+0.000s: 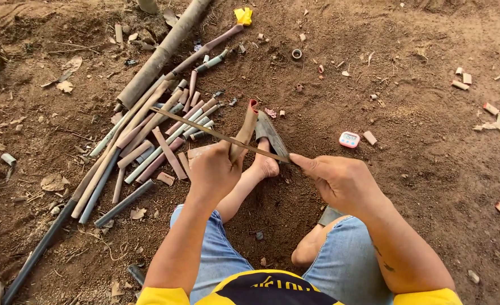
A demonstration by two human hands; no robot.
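Observation:
I sit on bare earth with my legs folded. My left hand [215,169] grips a short dusty pipe piece [246,129] that stands up from my fist, its red rim at the top. My right hand [340,179] pinches one end of a long thin saw blade [216,134]. The blade runs up and to the left, crossing the pipe piece near my left thumb. A grey sandal [269,135] on my foot lies just behind the pipe.
A heap of dusty pipes [148,130] of many lengths lies at the left, with one thick pipe [162,53] slanting up. A small red and white timer [349,139] sits on the dirt at right. Short pipe offcuts [491,108] are scattered far right, a yellow cloth [243,15] at top.

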